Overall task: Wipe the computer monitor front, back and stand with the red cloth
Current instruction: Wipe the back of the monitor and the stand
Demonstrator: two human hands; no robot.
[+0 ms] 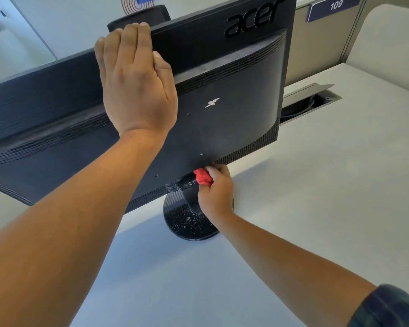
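Steadying rigid, likely top-heavy monitor (234,95) at top edge with flat left hand (135,83); pinching soft bunched red cloth (203,177) in right hand (216,190) against stand (189,223).

Two bare forearms reach forward from the lower edge of the view. The left hand (137,79) lies flat, palm down, on the black plastic back of a computer monitor (234,109). Its fingers are straight and pressed together, the thumb lies alongside, and the fingertips reach the top edge. Its forearm runs back toward the lower left. Below and to the right of that hand, the right hand (216,188) is curled, gripping a bunched red cloth (202,177) at its fingertips. A dark sleeve (387,308) covers the right upper arm.
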